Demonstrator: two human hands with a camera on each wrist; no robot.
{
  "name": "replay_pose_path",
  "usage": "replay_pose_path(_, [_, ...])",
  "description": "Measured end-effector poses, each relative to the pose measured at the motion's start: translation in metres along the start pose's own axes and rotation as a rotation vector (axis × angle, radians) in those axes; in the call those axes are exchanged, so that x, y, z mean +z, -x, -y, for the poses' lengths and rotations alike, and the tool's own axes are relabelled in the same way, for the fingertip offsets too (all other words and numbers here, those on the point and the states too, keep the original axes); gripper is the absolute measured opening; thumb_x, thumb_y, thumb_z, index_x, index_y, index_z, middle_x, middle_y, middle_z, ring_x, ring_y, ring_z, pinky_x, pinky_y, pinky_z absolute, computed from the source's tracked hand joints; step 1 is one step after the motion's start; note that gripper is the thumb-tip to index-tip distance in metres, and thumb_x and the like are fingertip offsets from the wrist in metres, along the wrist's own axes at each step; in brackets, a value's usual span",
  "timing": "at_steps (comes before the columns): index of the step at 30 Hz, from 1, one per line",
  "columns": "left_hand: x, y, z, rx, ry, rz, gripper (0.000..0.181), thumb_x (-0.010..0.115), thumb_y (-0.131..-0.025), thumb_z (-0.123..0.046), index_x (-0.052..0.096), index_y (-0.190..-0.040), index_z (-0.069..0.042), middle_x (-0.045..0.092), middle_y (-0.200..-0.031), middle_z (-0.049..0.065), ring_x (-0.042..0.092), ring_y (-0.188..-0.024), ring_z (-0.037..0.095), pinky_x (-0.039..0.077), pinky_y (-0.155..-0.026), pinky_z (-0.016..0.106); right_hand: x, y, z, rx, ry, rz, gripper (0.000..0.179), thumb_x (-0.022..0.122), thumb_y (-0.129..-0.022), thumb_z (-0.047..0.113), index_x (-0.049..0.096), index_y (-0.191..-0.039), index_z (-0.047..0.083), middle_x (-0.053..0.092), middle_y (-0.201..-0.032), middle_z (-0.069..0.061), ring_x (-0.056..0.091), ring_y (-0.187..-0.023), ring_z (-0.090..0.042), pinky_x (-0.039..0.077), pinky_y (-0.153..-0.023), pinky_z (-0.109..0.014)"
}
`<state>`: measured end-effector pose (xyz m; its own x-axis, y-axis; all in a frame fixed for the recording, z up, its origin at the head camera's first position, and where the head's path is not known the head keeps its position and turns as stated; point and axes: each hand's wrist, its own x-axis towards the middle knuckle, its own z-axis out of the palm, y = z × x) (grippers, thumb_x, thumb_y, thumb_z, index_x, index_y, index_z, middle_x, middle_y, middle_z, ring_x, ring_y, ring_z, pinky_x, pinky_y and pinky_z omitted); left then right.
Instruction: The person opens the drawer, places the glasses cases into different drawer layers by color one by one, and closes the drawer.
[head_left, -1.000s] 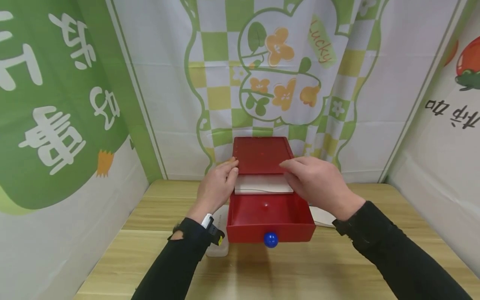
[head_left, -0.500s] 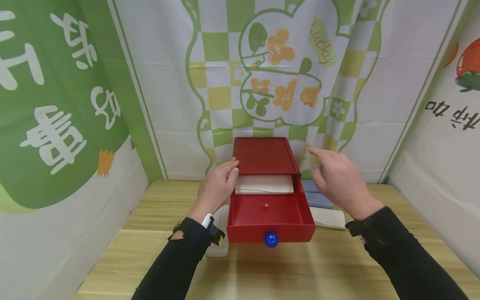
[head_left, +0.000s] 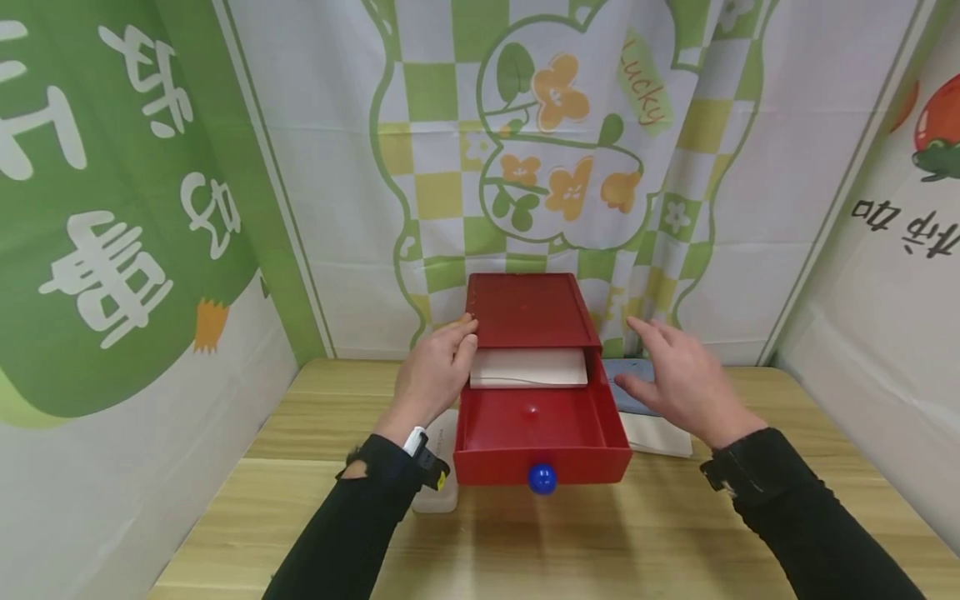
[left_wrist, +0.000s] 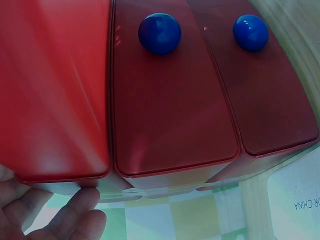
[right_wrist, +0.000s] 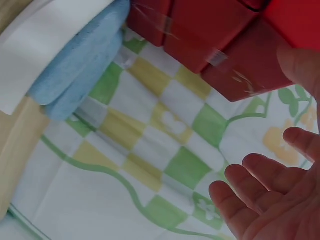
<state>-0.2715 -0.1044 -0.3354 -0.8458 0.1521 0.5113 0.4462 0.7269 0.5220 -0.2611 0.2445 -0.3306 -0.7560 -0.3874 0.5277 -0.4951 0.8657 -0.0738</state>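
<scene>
A red drawer box (head_left: 525, 310) stands at the back of the table. Its top drawer (head_left: 487, 467), fitted with a blue knob (head_left: 542, 479), is pulled out toward me. White paper or a thin notebook (head_left: 528, 369) lies at the back inside that drawer. My left hand (head_left: 435, 371) rests against the box's left side, fingers fairly straight. To the right of the box, my right hand (head_left: 686, 379) hovers with spread fingers and holds nothing. Below it lie a soft-looking blue thing (right_wrist: 82, 67), partly hidden, and a white notebook-like item (head_left: 656, 435).
Left of the box, a white case (head_left: 435, 493) with small print lies partly behind my left wrist. Two lower drawers (left_wrist: 175, 100) are shut in the left wrist view. Printed cloth (head_left: 337, 208) hangs behind and at both sides of the wooden table (head_left: 525, 550).
My right hand has moved right, off the box's right top edge, and its fingers have spread. The blue thing behind it has come into sight. The left hand and the drawer look the same.
</scene>
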Motion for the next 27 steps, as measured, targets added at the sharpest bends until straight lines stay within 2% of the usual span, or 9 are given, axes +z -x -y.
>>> replay_pose_path(8, [-0.001,0.0,0.0,0.001,0.001,-0.002,0.045,0.048,-0.11,-0.031,0.06,-0.148,-0.009,0.057,-0.154,0.005,0.054,-0.143,0.024,0.047,-0.114,0.047,0.014,0.007,-0.007,0.05,-0.021,0.108,0.087,0.086,-0.085,0.035,0.045,-0.154,0.002,0.057,-0.142,-0.033,0.061,-0.121,-0.054,0.055,-0.094,-0.068])
replay_pose_path(21, [0.001,0.0,0.002,0.003,0.001,-0.002,0.044,0.049,-0.11,-0.03,0.061,-0.147,-0.01,0.058,-0.153,0.005,0.055,-0.142,0.025,0.049,-0.113,0.046,0.045,0.023,-0.011,-0.006,0.013,0.164,0.087,0.094,-0.075,0.037,0.056,-0.144,0.0,0.067,-0.127,-0.029,0.068,-0.109,-0.048,0.061,-0.086,-0.06])
replay_pose_path(27, [0.0,0.001,0.002,0.003,0.002,-0.002,0.044,0.049,-0.11,-0.031,0.061,-0.147,-0.01,0.057,-0.153,0.005,0.055,-0.142,0.024,0.049,-0.113,0.046,0.055,0.028,-0.015,-0.014,0.007,0.189,0.088,0.095,-0.073,0.037,0.057,-0.143,0.001,0.067,-0.127,-0.029,0.068,-0.109,-0.048,0.062,-0.084,-0.058])
